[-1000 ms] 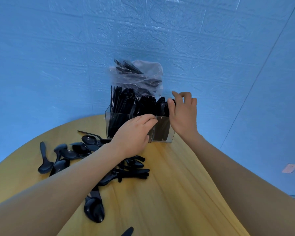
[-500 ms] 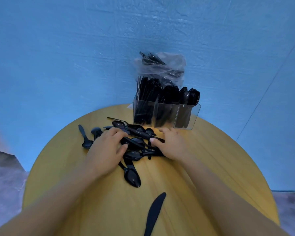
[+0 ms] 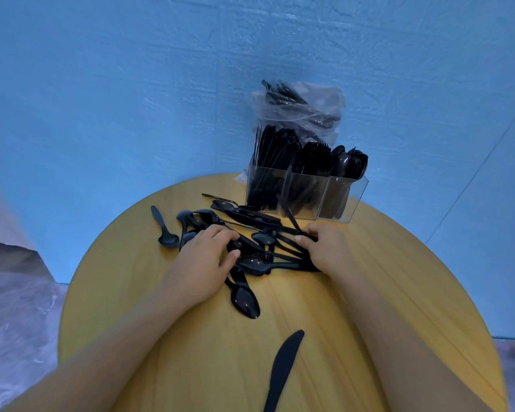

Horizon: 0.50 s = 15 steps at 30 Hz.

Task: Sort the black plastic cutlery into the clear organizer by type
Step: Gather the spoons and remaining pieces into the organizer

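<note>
The person's right hand [image 3: 327, 248] rests at the right edge of a loose pile of black plastic cutlery [image 3: 250, 242]. Its fingers are curled over and pinch the near ends of several long, thin black plastic pieces [image 3: 292, 230]; which kind of utensil they are cannot be told from here. Those pieces run away from the grip, up and to the left across the pile, so their long axis points slantwise toward the far left, not straight at the container. The left hand [image 3: 202, 263] lies palm down on the left half of the pile, fingers bent over black spoons, pressing or gathering them; whether it truly holds one is unclear. Directly beyond the right hand, near it but apart, stands the clear plastic three-compartment organizer [image 3: 351, 197], at the far edge of the round yellow wooden table [image 3: 399, 278]. All three compartments already hold upright black cutlery; the rightmost shows spoon bowls on top. The right hand is the nearer hand to it, so the likely next move is a lift and a turn of the pinched pieces to upright, then a short reach forward. Behind the organizer a crumpled clear plastic bag [image 3: 301, 105] holds more black cutlery against a blue wall. Outside the pile, one black spoon [image 3: 164, 230] lies apart to the left, another black spoon [image 3: 244, 301] lies close toward the person, and a black plastic knife [image 3: 283, 370] lies nearest the person, well apart.
</note>
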Available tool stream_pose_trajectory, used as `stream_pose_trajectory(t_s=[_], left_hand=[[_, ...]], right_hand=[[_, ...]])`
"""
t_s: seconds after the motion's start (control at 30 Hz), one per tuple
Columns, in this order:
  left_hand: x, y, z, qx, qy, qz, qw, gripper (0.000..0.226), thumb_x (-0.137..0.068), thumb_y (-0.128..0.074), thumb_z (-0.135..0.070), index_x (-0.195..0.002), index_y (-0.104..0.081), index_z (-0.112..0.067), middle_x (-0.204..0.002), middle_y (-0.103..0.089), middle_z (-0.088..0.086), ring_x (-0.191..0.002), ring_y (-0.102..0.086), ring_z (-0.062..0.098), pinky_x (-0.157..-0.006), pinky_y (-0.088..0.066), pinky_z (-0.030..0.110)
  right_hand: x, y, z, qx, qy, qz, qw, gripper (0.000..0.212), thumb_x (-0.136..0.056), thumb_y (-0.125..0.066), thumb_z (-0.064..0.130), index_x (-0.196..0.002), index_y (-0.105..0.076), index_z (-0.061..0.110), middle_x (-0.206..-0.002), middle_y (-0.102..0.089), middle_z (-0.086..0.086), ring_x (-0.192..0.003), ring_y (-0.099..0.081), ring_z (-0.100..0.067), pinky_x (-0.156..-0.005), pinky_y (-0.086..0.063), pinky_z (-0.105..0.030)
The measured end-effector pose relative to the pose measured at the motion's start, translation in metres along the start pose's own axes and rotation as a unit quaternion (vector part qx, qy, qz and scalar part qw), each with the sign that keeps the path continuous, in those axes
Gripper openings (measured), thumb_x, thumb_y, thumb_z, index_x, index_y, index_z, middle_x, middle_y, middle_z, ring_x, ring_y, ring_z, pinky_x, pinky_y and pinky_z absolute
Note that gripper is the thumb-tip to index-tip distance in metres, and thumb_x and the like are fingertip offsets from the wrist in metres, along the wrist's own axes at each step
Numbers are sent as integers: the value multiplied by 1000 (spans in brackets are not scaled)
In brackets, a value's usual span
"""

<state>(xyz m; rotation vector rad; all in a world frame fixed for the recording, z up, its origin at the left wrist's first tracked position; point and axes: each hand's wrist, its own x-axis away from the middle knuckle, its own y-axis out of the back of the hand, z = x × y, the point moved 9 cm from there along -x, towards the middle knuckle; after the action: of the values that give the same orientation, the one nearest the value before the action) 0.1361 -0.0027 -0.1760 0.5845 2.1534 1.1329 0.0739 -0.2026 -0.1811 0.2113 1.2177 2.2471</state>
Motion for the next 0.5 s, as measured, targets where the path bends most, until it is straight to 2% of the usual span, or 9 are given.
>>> stream_pose_trajectory(t_s=[0.1,0.23,0.33,0.43,0.5], left_hand=[[-3,-2,-2,26,0,-2,1000,35,-97,-45,-34,-132,-48,-26,-133,-44,-12,-120,-43,6,-94,-38,23],[-13,4,-6,57,-8,-47,997,31,-96,-47,-30,-126,-53,-25,-125,-47,-11,-113,-46,4,-86,-36,19],[-23,7,-15,91,-5,-81,993,26,-98,-43,-32,-116,-58,-21,-110,-51,-10,-98,-50,4,-78,-37,19],[-33,-1,-17,172,60,-67,981,33,-98,-33,-45,-95,-57,-21,-88,-57,-5,-84,-55,13,-71,-42,25],[-37,-6,-7,286,133,-72,946,40,-96,-33,-51,-92,-57,-20,-89,-64,-2,-88,-61,14,-82,-49,33]], right_hand=[[2,12,-4,-13,23,-42,999,20,-94,-56,23,-84,-64,7,-76,-59,-3,-70,-51,-15,-57,-35,-22],[6,28,-5,-30,52,-88,994,18,-94,-55,24,-83,-62,12,-72,-57,1,-69,-51,-13,-57,-35,-20],[14,36,5,-65,90,-111,988,22,-94,-56,24,-73,-54,21,-62,-50,9,-62,-48,-8,-56,-33,-20],[21,30,23,-88,146,-93,981,19,-93,-57,23,-74,-59,21,-61,-52,11,-62,-51,-7,-59,-39,-21],[26,23,35,-81,184,-76,977,11,-92,-58,22,-85,-67,19,-70,-57,14,-69,-52,-4,-63,-38,-15]])
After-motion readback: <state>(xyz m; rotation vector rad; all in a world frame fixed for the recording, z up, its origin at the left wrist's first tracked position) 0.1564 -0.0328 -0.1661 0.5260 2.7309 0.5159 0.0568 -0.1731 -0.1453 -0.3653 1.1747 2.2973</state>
